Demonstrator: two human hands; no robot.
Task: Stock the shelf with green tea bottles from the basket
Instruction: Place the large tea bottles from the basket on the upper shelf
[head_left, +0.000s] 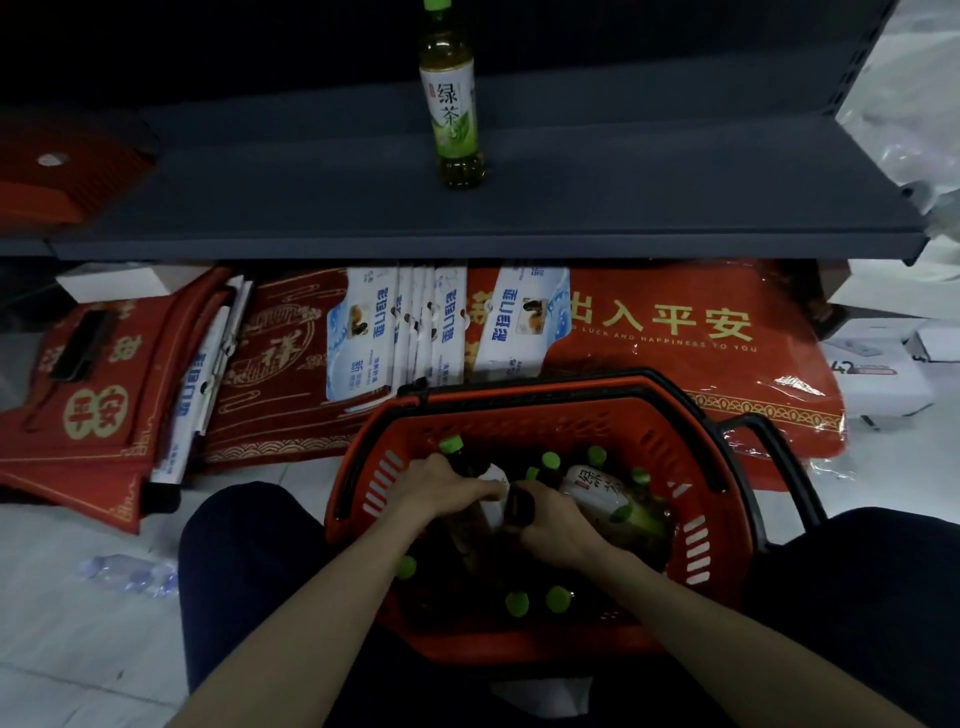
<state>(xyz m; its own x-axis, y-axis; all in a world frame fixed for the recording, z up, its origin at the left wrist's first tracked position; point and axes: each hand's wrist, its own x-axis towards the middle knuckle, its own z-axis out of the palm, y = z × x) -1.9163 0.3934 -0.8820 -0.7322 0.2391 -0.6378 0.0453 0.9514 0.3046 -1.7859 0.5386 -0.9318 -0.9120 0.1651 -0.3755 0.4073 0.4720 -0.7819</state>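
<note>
One green tea bottle (453, 98) with a green cap stands upright on the dark grey shelf (675, 208). Below it, between my knees, sits a red basket (519, 415) with black handles, holding several green-capped bottles. My left hand (441, 488) grips a bottle (462, 457) lying in the basket, its cap pointing to the far left. My right hand (556, 525) is curled round another bottle, of which the dark neck (519, 506) shows. A further bottle (597, 486) lies on its side to the right, label up.
Red door mats (675, 332) with gold lettering and white-blue packages (358, 332) lie on the floor under the shelf. A clear plastic bottle (127, 574) lies on the pale floor at left. White boxes (878, 374) stand at right. A red mat (57, 171) rests on the shelf's left end.
</note>
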